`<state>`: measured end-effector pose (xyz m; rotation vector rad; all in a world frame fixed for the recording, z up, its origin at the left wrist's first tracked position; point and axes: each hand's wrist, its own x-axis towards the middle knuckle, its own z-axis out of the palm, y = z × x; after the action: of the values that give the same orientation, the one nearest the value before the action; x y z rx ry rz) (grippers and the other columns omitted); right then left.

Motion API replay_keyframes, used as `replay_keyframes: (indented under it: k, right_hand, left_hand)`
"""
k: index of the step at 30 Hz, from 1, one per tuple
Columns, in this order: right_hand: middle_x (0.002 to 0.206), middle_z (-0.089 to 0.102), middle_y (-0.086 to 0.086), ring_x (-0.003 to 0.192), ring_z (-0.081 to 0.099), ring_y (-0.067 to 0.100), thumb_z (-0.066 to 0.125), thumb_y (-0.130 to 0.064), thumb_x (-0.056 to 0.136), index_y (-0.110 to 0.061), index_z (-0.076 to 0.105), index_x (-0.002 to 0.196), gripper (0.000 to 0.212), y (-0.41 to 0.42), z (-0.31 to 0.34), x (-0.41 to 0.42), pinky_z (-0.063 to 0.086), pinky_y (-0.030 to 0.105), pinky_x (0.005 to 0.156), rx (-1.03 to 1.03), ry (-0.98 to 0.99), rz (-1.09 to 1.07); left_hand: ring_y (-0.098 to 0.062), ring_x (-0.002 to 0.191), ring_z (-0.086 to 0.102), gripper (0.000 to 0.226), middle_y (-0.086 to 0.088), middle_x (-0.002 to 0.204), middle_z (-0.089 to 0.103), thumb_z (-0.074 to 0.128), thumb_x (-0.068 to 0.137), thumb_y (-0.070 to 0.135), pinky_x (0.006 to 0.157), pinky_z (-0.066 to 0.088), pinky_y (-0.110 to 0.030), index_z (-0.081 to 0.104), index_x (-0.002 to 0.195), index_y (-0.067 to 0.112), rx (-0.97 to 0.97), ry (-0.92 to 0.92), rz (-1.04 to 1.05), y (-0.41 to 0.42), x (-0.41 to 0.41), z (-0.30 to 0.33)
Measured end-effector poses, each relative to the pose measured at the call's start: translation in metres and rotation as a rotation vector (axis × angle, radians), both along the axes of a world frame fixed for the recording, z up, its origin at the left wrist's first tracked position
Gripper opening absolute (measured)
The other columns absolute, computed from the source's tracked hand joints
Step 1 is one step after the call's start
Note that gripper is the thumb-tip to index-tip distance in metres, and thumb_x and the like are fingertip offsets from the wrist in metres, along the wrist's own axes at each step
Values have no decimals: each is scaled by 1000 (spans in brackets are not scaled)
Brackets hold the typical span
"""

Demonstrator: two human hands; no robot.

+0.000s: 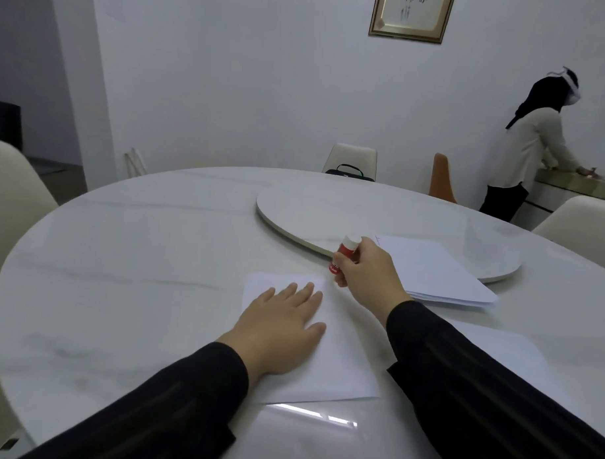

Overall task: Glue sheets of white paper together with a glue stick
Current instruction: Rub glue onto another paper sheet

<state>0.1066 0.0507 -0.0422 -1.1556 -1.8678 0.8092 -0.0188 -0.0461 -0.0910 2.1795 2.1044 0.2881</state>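
Note:
A white sheet of paper (341, 361) lies on the round white table in front of me. My left hand (284, 326) rests flat on it, fingers spread, holding nothing. Just beyond the sheet's far right corner, my right hand (368, 274) grips a red and white glue stick (343, 254), tilted with its white end up and away from me. A stack of white paper sheets (433, 271) lies to the right, partly on the turntable. Another white sheet (503, 342) shows beyond my right sleeve.
A large white turntable (329, 209) sits in the middle of the table (139, 258). Cream chairs stand at the left (10, 198), far side (353, 159) and right (582, 218). A person (530, 148) stands at a counter at the back right.

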Motion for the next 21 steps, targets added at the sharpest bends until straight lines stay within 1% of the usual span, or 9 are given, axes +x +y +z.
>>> replay_keyframes:
  k: [4, 7, 9, 12, 14, 16, 18, 19, 21]
  right_hand:
    - [98, 66, 12, 86, 66, 29, 55, -23, 91, -9, 53, 99, 17, 0, -3, 1, 53, 44, 82, 48, -125, 1]
    - [98, 66, 12, 88, 65, 29, 55, -24, 91, -9, 53, 100, 17, -1, 2, 4, 53, 42, 83, 79, -224, 31]
    - [96, 66, 12, 87, 65, 29, 55, -23, 90, -9, 53, 97, 16, -2, 6, 6, 53, 42, 82, 86, -252, 62]
    - [86, 65, 6, 73, 63, 20, 57, -23, 90, -14, 52, 90, 11, -4, 8, 11, 51, 34, 73, 96, -261, 115]
    - [79, 62, -1, 70, 60, 16, 58, -22, 89, -17, 52, 85, 10, -6, 8, 14, 47, 28, 67, 159, -258, 132]
    - [74, 61, -7, 68, 59, 12, 59, -20, 89, -17, 53, 85, 8, -8, 9, 16, 45, 25, 63, 234, -174, 98]
    - [73, 62, -9, 68, 61, 12, 59, -20, 89, -13, 56, 90, 8, -10, 12, 17, 49, 27, 66, 256, -90, 67]
    - [75, 63, -7, 70, 62, 14, 59, -20, 89, -12, 56, 91, 8, -11, 12, 16, 51, 30, 69, 242, -89, 74]
    - [79, 65, -1, 75, 64, 21, 59, -22, 89, -13, 56, 89, 9, -14, 8, 14, 54, 38, 74, 199, -159, 107]
  left_hand:
    - [-10, 146, -4, 59, 10, 159, -4, 18, 95, 47, 117, -4, -33, 2, 149, 30, -22, -1, -1, 0, 0, 2]
    - [-9, 145, -5, 59, 11, 159, -4, 19, 94, 47, 117, -4, -33, 2, 149, 30, -46, -6, 2, 1, 0, 4]
    - [-9, 145, -5, 59, 11, 159, -3, 19, 94, 47, 117, -4, -32, 2, 149, 30, -56, -12, 1, 1, 0, 5]
    - [-9, 145, -5, 59, 11, 159, -4, 20, 94, 46, 116, -4, -32, 2, 149, 30, -64, -10, -1, 1, 0, 7]
    - [-8, 145, -5, 59, 12, 159, -3, 20, 94, 46, 116, -4, -32, 2, 149, 30, -64, -12, -1, 0, 0, 7]
    - [-8, 145, -4, 59, 11, 159, -3, 20, 94, 46, 116, -4, -32, 3, 149, 31, -63, -17, -1, 0, 0, 7]
    - [-8, 145, -4, 59, 11, 159, -2, 20, 94, 46, 117, -4, -32, 3, 149, 31, -60, -16, 0, -1, 1, 7]
    - [-8, 145, -4, 59, 11, 159, -2, 20, 94, 46, 117, -4, -32, 3, 149, 31, -58, -16, 2, -1, 1, 8]
    - [-8, 145, -4, 59, 11, 159, -2, 20, 94, 45, 117, -4, -33, 3, 149, 31, -57, -17, 6, -2, 1, 8]
